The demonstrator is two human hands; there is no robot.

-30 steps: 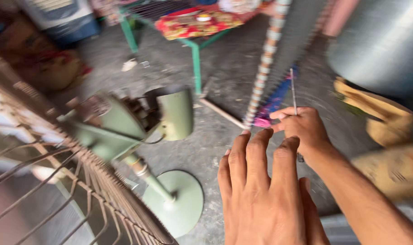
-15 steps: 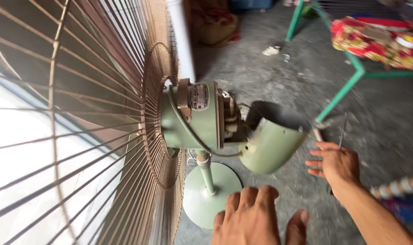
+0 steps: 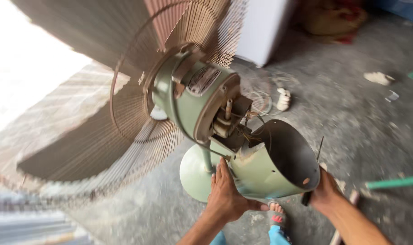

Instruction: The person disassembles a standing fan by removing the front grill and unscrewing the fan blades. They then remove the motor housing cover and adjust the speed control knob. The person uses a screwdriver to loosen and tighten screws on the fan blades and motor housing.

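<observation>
Hands frame the loose rear cover [image 3: 272,168] of a green pedestal fan, which hangs off the back of the motor housing [image 3: 195,97] with its open mouth turned up and to the right. The left hand [image 3: 229,193] lies flat against the cover's near-left wall, fingers spread upward, pressing rather than gripping. The right hand [image 3: 326,190] is at the cover's right rim and closed around a thin dark tool [image 3: 313,174], probably a screwdriver, whose shaft rises past the rim; whether that hand also touches the cover I cannot tell.

Exposed wires and terminals [image 3: 231,122] show between motor and cover, so the work in hand looks like taking the cover off, or seating it back; the pictures do not settle which. Either way the next move calls for steadying the cover with the left hand and keeping it from tugging the wires.

The wire grille [image 3: 93,136] fills the left, blurred. The round base [image 3: 195,174] stands on the concrete floor [image 3: 351,127], just beyond a sandalled foot [image 3: 276,218].
</observation>
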